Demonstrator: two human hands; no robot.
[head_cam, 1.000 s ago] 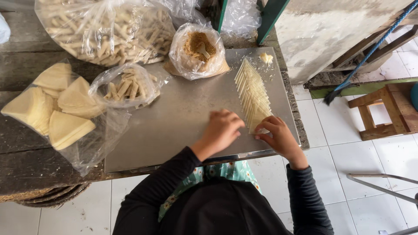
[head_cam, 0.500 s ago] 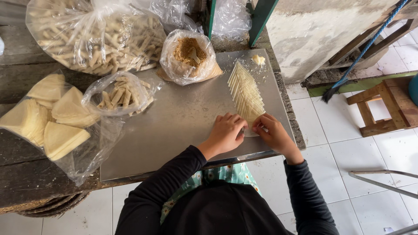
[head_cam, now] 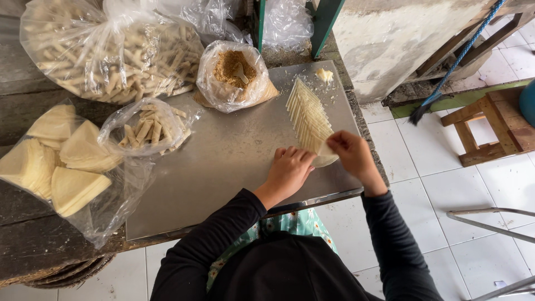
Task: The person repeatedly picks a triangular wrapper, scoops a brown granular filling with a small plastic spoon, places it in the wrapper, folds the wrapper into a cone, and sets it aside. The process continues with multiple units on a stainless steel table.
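Pinching one wrapper [head_cam: 325,158]: right hand [head_cam: 352,158] grip clamped; left hand [head_cam: 290,170] flat, grip apart.

A single head-worn camera looks almost straight down from above the person's own dark-sleeved arms, near enough that the steel tray [head_cam: 223,167] fills the middle of the picture, with both hands, the left hand [head_cam: 290,170] and the right hand [head_cam: 351,156], at its near right edge. It faces away from the body, so the clear bags lie at the far and left edges, while the white tiled floor [head_cam: 423,184] and a wooden stool [head_cam: 485,128] run down the right side. There is only this one view, so no part of the scene is shared with another.
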